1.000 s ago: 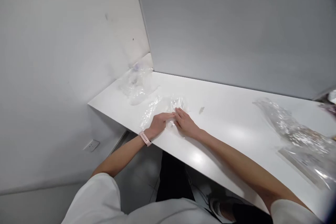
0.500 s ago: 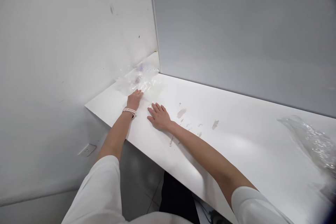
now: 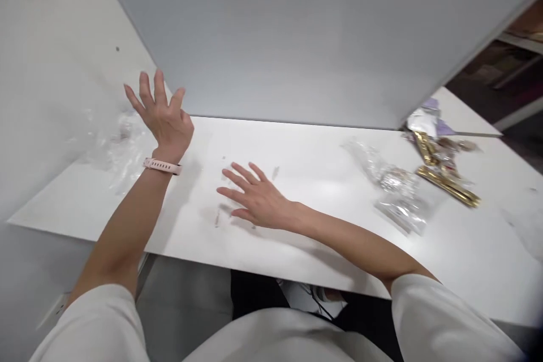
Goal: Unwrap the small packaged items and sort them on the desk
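Note:
My left hand (image 3: pixel 163 119) is raised above the left part of the white table (image 3: pixel 305 153), its fingers spread and nothing in it. A pink wristband (image 3: pixel 163 166) circles that wrist. Behind and left of it lies crumpled clear plastic (image 3: pixel 125 150), blurred and partly hidden by the hand and forearm. My right hand (image 3: pixel 258 198) hovers low over the table's middle, palm down with fingers apart, holding nothing. Near its fingers the white surface shows small greyish marks (image 3: pixel 275 172).
Clear plastic bags (image 3: pixel 399 186) lie right of centre. Beyond them are gold wrappers (image 3: pixel 449 185) and a silver and purple packet (image 3: pixel 424 120). A grey partition (image 3: pixel 297 39) rises along the table's back edge, and a white wall (image 3: pixel 51 68) stands at the left.
My left hand has lifted off the table by the plastic and spread its fingers. My right hand has also come up, fingers wider apart. The view has swung right, bringing the gold wrappers into sight.

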Demonstrator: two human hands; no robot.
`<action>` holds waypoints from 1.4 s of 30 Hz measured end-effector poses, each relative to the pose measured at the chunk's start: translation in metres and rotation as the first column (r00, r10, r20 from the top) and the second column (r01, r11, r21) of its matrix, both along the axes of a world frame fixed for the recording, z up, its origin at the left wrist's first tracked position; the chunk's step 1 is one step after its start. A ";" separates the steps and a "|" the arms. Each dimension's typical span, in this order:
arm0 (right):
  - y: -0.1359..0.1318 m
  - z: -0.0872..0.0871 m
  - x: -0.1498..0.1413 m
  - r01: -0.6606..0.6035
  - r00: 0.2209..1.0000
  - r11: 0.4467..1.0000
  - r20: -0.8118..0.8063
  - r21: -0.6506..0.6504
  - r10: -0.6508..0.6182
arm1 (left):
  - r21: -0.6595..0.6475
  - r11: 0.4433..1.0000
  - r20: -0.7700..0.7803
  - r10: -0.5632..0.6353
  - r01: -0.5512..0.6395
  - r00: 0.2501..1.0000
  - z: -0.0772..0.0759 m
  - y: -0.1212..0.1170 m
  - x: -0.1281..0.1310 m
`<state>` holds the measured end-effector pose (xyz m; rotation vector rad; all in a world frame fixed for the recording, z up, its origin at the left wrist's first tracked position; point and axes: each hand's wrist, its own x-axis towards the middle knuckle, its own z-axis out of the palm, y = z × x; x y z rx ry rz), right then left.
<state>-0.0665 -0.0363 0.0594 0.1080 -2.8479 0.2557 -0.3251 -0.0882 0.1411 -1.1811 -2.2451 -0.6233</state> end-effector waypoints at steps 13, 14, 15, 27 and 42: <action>0.111 -0.086 0.330 0.856 0.514 0.503 0.081 -0.120 -0.854 | 0.369 0.782 0.906 -0.182 0.502 -0.382 -0.113 0.098 0.358; 0.107 -0.091 0.333 0.826 0.556 0.545 0.050 -0.145 -0.830 | 0.383 0.798 0.876 -0.152 0.466 -0.458 -0.113 0.099 0.368; 0.100 -0.095 0.334 0.794 0.593 0.584 0.007 -0.170 -0.805 | 0.387 0.812 0.848 -0.127 0.438 -0.515 -0.112 0.100 0.375; 0.019 -0.080 0.308 0.510 0.755 0.680 -0.103 -0.527 -0.647 | 0.254 0.786 0.929 -0.036 0.564 -0.369 -0.101 0.068 0.346; 0.071 -0.077 0.228 0.122 0.797 0.141 0.012 -0.983 -0.604 | 0.479 0.791 0.806 -0.223 0.382 -0.549 -0.126 0.048 0.291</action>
